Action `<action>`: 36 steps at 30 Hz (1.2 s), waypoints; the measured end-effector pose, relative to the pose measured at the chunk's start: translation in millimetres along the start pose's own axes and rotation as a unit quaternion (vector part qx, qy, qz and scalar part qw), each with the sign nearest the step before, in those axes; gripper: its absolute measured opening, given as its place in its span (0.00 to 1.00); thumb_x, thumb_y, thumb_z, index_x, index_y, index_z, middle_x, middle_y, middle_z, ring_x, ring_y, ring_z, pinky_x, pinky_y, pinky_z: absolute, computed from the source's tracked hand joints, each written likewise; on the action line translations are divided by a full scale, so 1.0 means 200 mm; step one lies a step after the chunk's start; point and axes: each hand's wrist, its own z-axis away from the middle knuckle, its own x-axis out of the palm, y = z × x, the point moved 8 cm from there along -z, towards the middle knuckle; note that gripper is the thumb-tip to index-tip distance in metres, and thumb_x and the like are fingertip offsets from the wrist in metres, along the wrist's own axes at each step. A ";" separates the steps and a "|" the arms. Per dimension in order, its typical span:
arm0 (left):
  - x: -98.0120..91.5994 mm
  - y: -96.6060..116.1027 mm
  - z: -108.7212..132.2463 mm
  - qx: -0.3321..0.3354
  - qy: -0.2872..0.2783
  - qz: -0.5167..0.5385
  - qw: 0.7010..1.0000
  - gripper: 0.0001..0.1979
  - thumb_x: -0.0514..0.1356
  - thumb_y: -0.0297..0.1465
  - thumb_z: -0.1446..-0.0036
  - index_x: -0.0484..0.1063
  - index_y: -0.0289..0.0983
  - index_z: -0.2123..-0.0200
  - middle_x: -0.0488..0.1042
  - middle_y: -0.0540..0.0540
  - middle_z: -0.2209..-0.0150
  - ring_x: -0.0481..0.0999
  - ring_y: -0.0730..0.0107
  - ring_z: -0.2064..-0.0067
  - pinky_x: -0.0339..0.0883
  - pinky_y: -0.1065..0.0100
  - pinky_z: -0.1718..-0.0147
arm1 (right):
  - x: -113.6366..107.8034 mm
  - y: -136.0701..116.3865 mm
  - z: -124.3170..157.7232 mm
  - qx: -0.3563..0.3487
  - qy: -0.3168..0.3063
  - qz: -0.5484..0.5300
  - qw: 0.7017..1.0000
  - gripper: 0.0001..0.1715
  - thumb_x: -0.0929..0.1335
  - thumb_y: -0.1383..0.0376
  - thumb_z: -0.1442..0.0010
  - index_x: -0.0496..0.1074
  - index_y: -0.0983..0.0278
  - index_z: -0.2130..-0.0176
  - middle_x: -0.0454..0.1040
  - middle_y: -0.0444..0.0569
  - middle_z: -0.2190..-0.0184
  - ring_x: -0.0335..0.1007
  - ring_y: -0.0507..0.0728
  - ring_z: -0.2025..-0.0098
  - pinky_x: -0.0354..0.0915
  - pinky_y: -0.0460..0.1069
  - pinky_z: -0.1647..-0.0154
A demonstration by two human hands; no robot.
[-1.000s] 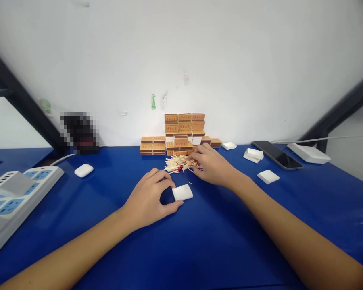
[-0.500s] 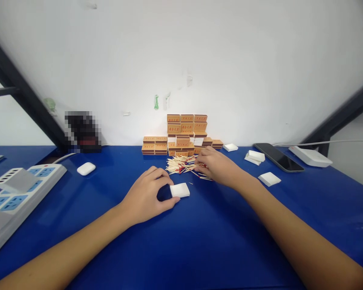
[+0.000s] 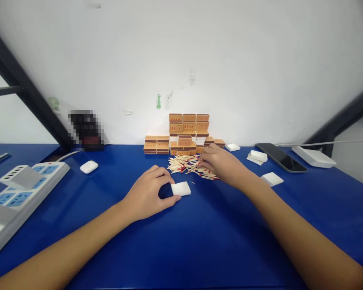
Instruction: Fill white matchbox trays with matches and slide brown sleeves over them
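Note:
My left hand (image 3: 150, 193) rests on the blue table with thumb and fingers closed around the ends of a small white matchbox tray (image 3: 181, 189). Over the right side of a loose heap of red-tipped matches (image 3: 181, 163), the fingers of my right hand (image 3: 220, 163) are drawn together in a pinch. Whatever lies between those fingertips is too small or hidden to make out. Behind the heap, orange-brown matchboxes (image 3: 189, 127) are stacked in tiers against the wall. One tiny stray splinter lies right of the tray.
More white trays (image 3: 257, 156) lie at the right, near a dark phone (image 3: 281, 158) and a flat white box (image 3: 313, 156). At the left are a white earbud case (image 3: 89, 166), a power strip (image 3: 33, 201) with plugs, and a pixelated dark object (image 3: 86, 131).
My right hand has lifted slightly and its fingers have drawn together over the matches. My left hand keeps its hold on the tray. The whole view has shifted slightly.

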 end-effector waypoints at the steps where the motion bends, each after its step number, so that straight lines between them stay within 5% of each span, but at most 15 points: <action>1: 0.00 0.00 0.00 -0.001 0.000 0.002 1.000 0.13 0.70 0.41 0.40 0.79 0.40 0.57 0.78 0.45 0.55 0.74 0.57 0.54 0.71 0.53 0.51 | -0.02 -0.01 0.00 0.000 0.008 -0.005 1.000 0.11 0.70 0.65 0.30 0.78 0.65 0.66 0.78 0.56 0.63 0.69 0.64 0.56 0.65 0.55 0.56; 10: 0.01 -0.01 0.01 -0.008 -0.003 0.007 1.000 0.14 0.70 0.41 0.40 0.80 0.40 0.56 0.78 0.44 0.55 0.73 0.57 0.54 0.71 0.53 0.52 | -0.14 -0.05 0.02 0.017 0.037 -0.009 0.999 0.11 0.68 0.66 0.29 0.76 0.66 0.64 0.76 0.57 0.64 0.68 0.65 0.52 0.65 0.57 0.52; 16: 0.01 -0.01 0.00 -0.005 -0.001 0.010 1.000 0.14 0.71 0.41 0.40 0.79 0.40 0.56 0.78 0.44 0.56 0.74 0.57 0.54 0.72 0.53 0.52 | -0.15 -0.21 0.03 -0.020 0.016 -0.156 0.987 0.12 0.67 0.64 0.27 0.75 0.62 0.64 0.76 0.51 0.65 0.67 0.61 0.57 0.65 0.53 0.57; 23: 0.01 0.00 -0.01 0.002 0.001 0.004 1.000 0.14 0.71 0.39 0.41 0.79 0.39 0.56 0.79 0.45 0.56 0.75 0.57 0.55 0.72 0.53 0.52 | -0.08 -0.44 0.02 -0.097 -0.030 -0.048 0.994 0.12 0.68 0.69 0.29 0.77 0.64 0.66 0.77 0.52 0.63 0.68 0.60 0.60 0.63 0.55 0.54; 36: 0.01 0.00 -0.01 0.003 -0.001 0.007 1.000 0.14 0.71 0.40 0.41 0.78 0.39 0.56 0.79 0.44 0.56 0.75 0.57 0.55 0.72 0.53 0.51 | -0.07 -0.44 0.02 -0.098 -0.020 -0.024 0.995 0.10 0.69 0.68 0.29 0.77 0.65 0.65 0.77 0.53 0.63 0.68 0.60 0.59 0.63 0.54 0.54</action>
